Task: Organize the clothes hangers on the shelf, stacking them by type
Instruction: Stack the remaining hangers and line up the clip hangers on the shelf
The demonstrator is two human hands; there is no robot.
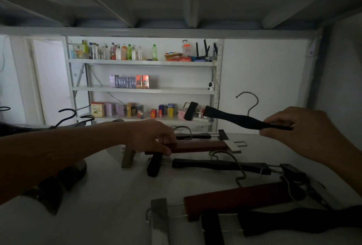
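My right hand (305, 133) holds a black clip hanger (231, 116) in the air by its right end, its metal hook pointing up. My left hand (154, 137) reaches across the white shelf (109, 201) and grips the left part of a brown wooden clip hanger (197, 145). Behind that one lies a dark hanger (195, 136). Another black hanger (217, 165) lies in the middle of the shelf. A second brown wooden hanger (235, 198) lies near the front, partly over a black one (293, 220).
Dark hangers with black hooks (67, 116) sit at the far left of the shelf, and dark objects (58, 184) lie under my left forearm. A far shelving rack (143, 62) carries bottles and boxes. A low ceiling hangs overhead.
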